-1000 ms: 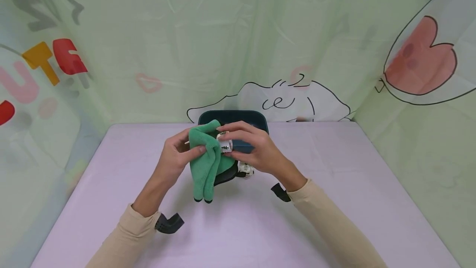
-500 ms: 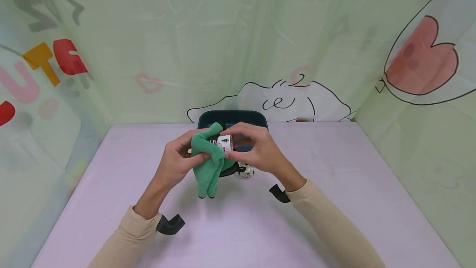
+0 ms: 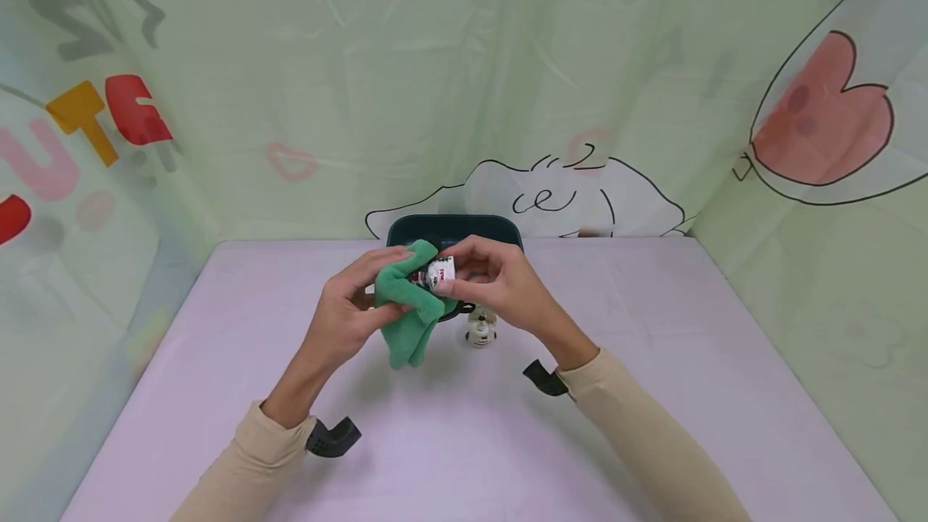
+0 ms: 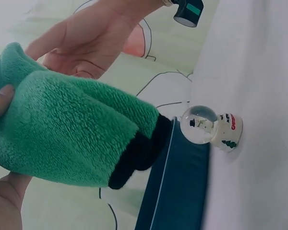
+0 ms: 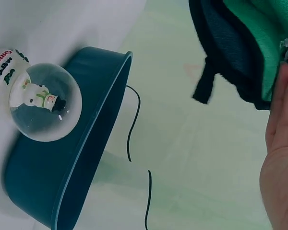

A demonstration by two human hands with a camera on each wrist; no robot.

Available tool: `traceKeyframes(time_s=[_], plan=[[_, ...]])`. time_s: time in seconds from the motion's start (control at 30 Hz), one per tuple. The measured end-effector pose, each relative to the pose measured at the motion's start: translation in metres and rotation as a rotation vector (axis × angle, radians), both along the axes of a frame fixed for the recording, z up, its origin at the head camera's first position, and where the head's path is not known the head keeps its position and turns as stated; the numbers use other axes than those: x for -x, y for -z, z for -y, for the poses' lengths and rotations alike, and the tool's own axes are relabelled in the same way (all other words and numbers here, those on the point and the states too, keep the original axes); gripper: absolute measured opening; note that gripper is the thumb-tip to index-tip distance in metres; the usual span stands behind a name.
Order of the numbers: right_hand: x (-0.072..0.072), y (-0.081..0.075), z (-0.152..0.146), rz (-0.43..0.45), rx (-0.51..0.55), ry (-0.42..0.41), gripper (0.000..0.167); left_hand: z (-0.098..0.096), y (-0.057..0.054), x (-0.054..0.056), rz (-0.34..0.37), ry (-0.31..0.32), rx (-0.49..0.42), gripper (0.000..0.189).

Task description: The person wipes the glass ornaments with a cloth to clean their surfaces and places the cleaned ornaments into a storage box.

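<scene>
L hand (image 3: 351, 296) grips green cloth (image 3: 408, 290); R hand (image 3: 511, 284) pinches globe (image 3: 442, 272), cloth partly blocking view of it. Bin (image 3: 454, 221) behind @ 12 o'clock; 2nd globe (image 3: 482, 332) upright on table (image 3: 464, 441), approx. 5 o'clock.

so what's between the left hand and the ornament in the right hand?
The green cloth: in the head view its folds lie between the left hand and the ornament.
</scene>
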State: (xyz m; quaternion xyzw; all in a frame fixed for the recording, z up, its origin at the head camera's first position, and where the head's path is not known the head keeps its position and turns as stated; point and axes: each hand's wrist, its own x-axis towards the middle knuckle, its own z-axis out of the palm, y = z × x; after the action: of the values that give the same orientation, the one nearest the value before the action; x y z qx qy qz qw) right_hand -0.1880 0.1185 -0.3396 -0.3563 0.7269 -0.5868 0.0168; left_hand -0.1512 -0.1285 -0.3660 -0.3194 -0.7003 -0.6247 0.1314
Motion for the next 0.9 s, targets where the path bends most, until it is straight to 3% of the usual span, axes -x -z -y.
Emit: traceKeyframes(time_s=[0.17, 0.5, 0.9], plan=[[-0.0004, 0.0003, -0.0004, -0.022, 0.003, -0.032, 0.036, -0.0002, -0.0005, 0.0005, -0.002, 0.008, -0.018, 0.053], [0.0030, 0.0028, 0.0003, -0.269, 0.024, -0.116, 0.049, 0.0012, 0.0016, 0.0015, 0.019, -0.004, -0.038, 0.049], [0.0088, 0.0068, 0.0004, -0.549, 0.003, -0.111, 0.049, 0.0015, -0.0004, 0.0016, 0.084, -0.011, -0.057, 0.049]])
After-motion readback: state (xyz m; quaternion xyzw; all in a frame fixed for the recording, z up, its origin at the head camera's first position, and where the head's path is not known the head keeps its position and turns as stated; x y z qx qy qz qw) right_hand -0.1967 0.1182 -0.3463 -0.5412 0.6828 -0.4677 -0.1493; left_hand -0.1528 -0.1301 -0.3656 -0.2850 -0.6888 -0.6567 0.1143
